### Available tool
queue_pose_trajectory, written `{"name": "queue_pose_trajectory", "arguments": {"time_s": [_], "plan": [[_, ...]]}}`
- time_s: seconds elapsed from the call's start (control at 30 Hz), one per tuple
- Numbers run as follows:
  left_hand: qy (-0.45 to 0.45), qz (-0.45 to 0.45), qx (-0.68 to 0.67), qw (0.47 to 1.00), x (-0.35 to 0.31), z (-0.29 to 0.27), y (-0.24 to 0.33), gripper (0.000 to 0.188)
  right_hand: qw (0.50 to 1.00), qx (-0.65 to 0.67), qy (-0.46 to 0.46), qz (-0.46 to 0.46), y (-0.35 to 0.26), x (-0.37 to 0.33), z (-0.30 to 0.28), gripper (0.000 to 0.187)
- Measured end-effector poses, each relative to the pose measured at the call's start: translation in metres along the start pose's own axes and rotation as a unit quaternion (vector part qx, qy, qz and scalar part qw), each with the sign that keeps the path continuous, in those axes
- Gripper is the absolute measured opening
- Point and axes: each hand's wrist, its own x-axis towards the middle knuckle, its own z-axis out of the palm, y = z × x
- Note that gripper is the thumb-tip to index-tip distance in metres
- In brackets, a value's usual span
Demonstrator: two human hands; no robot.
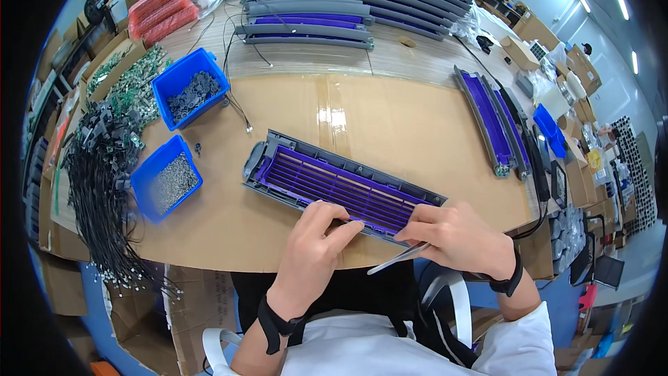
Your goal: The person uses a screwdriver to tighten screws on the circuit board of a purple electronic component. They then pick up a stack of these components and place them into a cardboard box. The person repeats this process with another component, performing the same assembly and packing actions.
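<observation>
A long dark grey housing with a purple slatted grille [334, 184] lies slantwise on the cardboard in front of me. At its near long edge my left hand [309, 254] is closed, thumb and forefinger pinched at the rim. Farther right along that same edge, the fingers of my right hand [459, 237] are bent together and touch the frame. A slim silver tool, like a pair of tweezers [396, 259], sticks out from under the right hand toward the lower left. Any small part between my fingertips is hidden.
Left stand a blue bin [189, 90] of dark small parts, a blue bin [167, 184] of small metal pieces, and a bundle of black cables [104, 188]. Similar housings are stacked at the back [306, 21] and lie at right [487, 122]. Pink bubble-wrapped packs [163, 10] sit far left.
</observation>
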Motion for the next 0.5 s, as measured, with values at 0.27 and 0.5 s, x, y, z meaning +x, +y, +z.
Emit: {"name": "queue_pose_trajectory", "arguments": {"time_s": [0.27, 0.5], "plan": [[-0.010, 0.022, 0.007, 1.000, 0.004, 0.002, -0.007, 0.034, 0.990, -0.128, 0.051, 0.039, -0.008, -0.006, 0.015, 0.028], [-0.003, 0.009, 0.020, 1.000, 0.007, -0.002, -0.011, 0.029, 0.992, -0.095, 0.071, 0.044, -0.006, -0.016, 0.008, 0.026]]}}
